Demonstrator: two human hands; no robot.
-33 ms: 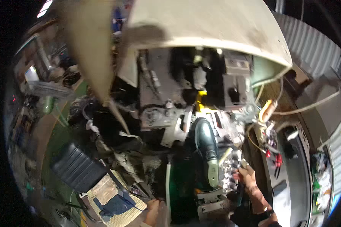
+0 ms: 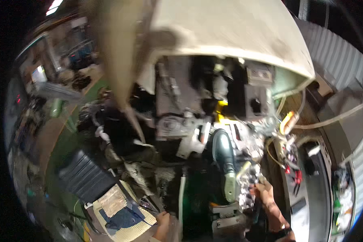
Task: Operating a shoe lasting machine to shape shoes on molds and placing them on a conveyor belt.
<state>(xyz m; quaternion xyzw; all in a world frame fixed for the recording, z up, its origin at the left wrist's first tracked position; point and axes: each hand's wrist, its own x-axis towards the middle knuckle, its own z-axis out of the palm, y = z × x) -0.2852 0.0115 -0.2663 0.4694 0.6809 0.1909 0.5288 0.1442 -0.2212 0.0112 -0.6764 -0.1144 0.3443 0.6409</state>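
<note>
My right hand [image 2: 264,191] is closed at the right side of a machine, against crinkled shiny metal [image 2: 246,191]. Whatever its fingers grip is too blurred to make out. My left hand [image 2: 162,223] rests low at the machine's left, close to the end of a dark bar [image 2: 154,201]; its fingers are partly hidden. Between the hands lies a glossy dark green shoe-shaped form [image 2: 223,147], rounded end pointing away from me. A pale narrow piece [image 2: 230,187] extends from its near end. Metal plates [image 2: 191,144] flank its far end.
A large cream hood [image 2: 238,28] arches over the machine. To the left, a black-backed chair [image 2: 84,175] carries a woven pad [image 2: 135,233] with dark blue cloth [image 2: 123,218]. At right, red-handled pliers [image 2: 297,177] lie on a grey bench [image 2: 322,201], near a hanging hose [image 2: 330,121].
The whole scene has shifted slightly right and down in the picture. Both hands keep the same places at the machine.
</note>
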